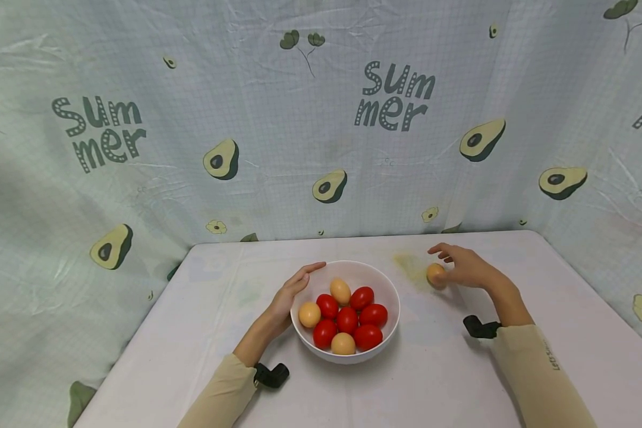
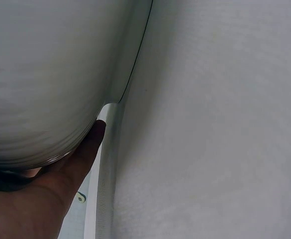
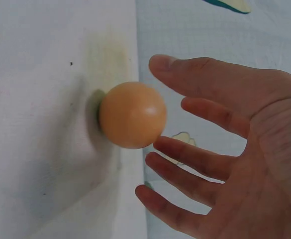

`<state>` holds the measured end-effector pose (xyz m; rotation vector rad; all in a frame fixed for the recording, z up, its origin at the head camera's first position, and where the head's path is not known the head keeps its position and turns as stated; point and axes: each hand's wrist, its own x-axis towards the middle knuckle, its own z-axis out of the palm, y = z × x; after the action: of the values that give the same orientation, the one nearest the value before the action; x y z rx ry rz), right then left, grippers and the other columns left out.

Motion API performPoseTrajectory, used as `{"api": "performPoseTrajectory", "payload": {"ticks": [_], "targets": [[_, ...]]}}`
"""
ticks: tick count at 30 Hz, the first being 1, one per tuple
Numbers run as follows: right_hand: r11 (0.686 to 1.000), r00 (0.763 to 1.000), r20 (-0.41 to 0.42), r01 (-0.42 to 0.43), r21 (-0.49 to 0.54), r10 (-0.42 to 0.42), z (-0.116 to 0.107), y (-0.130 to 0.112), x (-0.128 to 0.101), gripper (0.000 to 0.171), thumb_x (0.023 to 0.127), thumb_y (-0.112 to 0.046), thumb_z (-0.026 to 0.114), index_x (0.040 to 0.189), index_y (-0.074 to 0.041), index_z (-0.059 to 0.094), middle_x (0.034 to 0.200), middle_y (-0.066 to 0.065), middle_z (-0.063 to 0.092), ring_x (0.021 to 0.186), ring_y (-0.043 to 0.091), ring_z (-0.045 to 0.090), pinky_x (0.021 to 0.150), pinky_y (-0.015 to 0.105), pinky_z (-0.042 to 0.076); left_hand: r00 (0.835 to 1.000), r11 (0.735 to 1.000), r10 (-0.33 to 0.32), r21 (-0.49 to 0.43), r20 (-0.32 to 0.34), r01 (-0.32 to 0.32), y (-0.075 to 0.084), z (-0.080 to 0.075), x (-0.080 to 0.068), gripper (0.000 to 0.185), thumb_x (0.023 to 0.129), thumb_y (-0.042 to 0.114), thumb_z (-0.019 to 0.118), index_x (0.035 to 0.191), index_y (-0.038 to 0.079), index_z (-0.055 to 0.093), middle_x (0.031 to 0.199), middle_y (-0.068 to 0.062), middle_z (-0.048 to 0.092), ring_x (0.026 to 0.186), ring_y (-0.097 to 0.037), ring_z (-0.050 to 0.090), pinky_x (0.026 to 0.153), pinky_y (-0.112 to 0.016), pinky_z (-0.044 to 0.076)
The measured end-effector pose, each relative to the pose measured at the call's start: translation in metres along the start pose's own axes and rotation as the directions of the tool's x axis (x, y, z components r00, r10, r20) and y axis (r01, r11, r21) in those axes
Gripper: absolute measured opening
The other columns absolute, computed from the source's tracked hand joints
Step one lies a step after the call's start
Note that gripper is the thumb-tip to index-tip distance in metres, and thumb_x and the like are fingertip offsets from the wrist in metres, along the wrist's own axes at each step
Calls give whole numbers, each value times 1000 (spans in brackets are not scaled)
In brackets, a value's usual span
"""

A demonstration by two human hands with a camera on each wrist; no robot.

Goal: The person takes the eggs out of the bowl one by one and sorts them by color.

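Egg (image 1: 436, 276) out on the table (image 1: 567, 333) toward its far edge, right of the bowl (image 1: 387, 291); right hand (image 1: 468, 266) spread beside it, seemingly just touching. Left hand (image 1: 289, 295) flat against the bowl's side. Three eggs left inside, among tomatoes (image 1: 348, 319).

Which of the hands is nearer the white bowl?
Left. The left hand rests against the white bowl at its left wall; the right hand is off to the bowl's right, beside a loose egg.

Head cam looks down over the whole table (image 1: 433, 380). Left wrist cam close against the bowl (image 2: 41, 74) wall; right wrist cam close on the egg (image 3: 132, 115) (both visible from the head too).
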<state>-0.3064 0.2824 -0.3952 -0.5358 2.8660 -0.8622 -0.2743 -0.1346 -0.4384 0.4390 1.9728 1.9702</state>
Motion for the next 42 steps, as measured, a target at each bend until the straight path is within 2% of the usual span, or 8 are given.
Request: {"api": "performPoseTrajectory", "payload": {"ticks": [4,9,13,18,28,33,38,42], "targets": [[998,997,-55,51,-37,-53,-4,-8,0,59,93,-29,77,140,-1,55,140,28,59,129,50,56,103,65,47,1000,1000,-3,-4,-6,3,1,1,0,48,112,30,28,157,21,44,166,-1,37,154,-25,34,129,-48,24],[996,992,-99,71,-49,-75,-5,-21,2,55,95,-26,75,140,-3,56,142,23,60,130,47,55,105,65,46,1000,1000,-2,-10,-7,2,1,1,0,49,112,29,28,157,21,43,167,-2,36,154,-25,33,129,-49,23],[995,989,-116,93,-34,-97,-7,-37,2,53,95,-22,74,142,-4,55,143,20,60,131,44,56,106,63,47,1000,1000,-10,-10,-9,10,1,2,-1,49,112,29,27,157,22,43,166,-1,36,153,-25,34,128,-48,24],[985,975,-142,168,-48,-173,-8,-61,-1,50,95,-18,74,140,-4,58,141,19,61,127,42,59,102,59,53,1000,1000,-7,-6,-14,7,1,1,0,48,112,29,28,157,22,44,166,0,36,154,-25,34,129,-49,24],[971,965,-109,237,-17,-238,6,-104,-7,48,93,-18,76,138,-12,61,139,10,63,122,32,65,96,49,59,1000,1000,4,-3,-11,-4,0,1,0,48,112,28,28,157,21,44,166,-1,37,154,-25,33,129,-49,23],[935,935,-73,351,55,-347,18,-123,-8,47,92,-13,77,136,-11,62,135,9,65,118,31,67,93,45,61,1000,1000,3,2,-10,-3,1,2,0,48,112,30,28,157,22,44,166,-2,37,153,-25,34,129,-49,24],[871,883,-42,469,145,-468,34,-139,-7,46,92,-7,75,136,-9,61,135,9,66,116,30,69,91,38,62,1000,1000,1,8,-7,-1,1,3,0,49,112,31,27,158,20,42,167,-4,35,154,-28,32,129,-51,22],[843,859,13,499,202,-512,48,-151,-7,45,92,-5,75,134,-10,62,132,8,67,115,29,69,92,33,61,1000,1000,-6,6,-9,6,0,2,0,49,112,31,27,158,20,42,168,-4,34,155,-29,30,130,-53,19]]}}
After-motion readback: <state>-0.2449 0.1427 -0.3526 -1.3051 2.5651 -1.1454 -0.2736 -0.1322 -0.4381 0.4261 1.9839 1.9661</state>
